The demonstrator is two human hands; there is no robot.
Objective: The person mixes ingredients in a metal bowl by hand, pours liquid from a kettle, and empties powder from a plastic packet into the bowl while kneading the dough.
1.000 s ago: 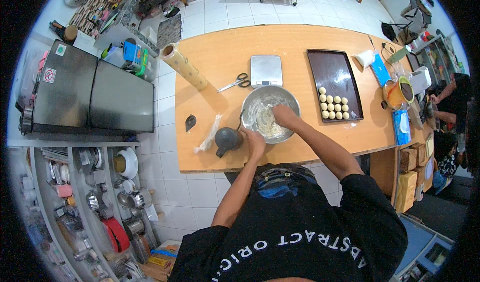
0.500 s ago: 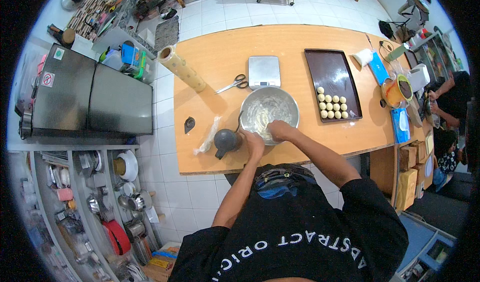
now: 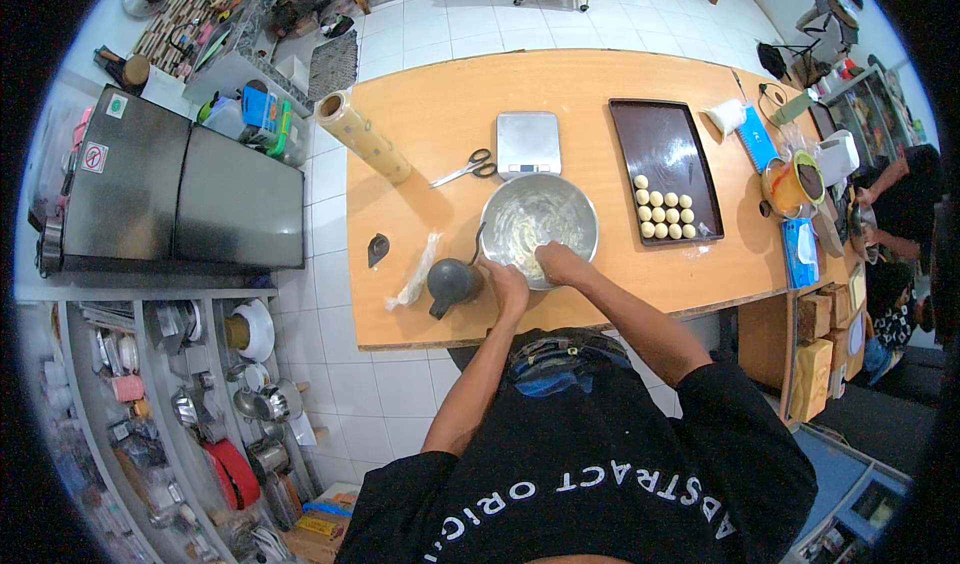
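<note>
Already, balls (image 3: 658, 215) sit on the tray (image 3: 665, 144); dough (image 3: 524, 240) in the bowl (image 3: 578, 214) is unshaped. Left hand (image 3: 510, 287) grips the bowl; right hand (image 3: 561, 263) is down inside, its hold unclear.

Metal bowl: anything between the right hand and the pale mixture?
Nothing visible: the right hand reaches over the near rim into the bowl, at the pale mixture. The left hand is at the rim to its left; the dark rounded container stands outside.

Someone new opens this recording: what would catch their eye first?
Probably the metal bowl near the table's front edge, with the right hand reaching in and the left hand at its rim. Next, the dark tray to its right, pale balls clustered toward its near end; then the tall roll standing at left.
</note>
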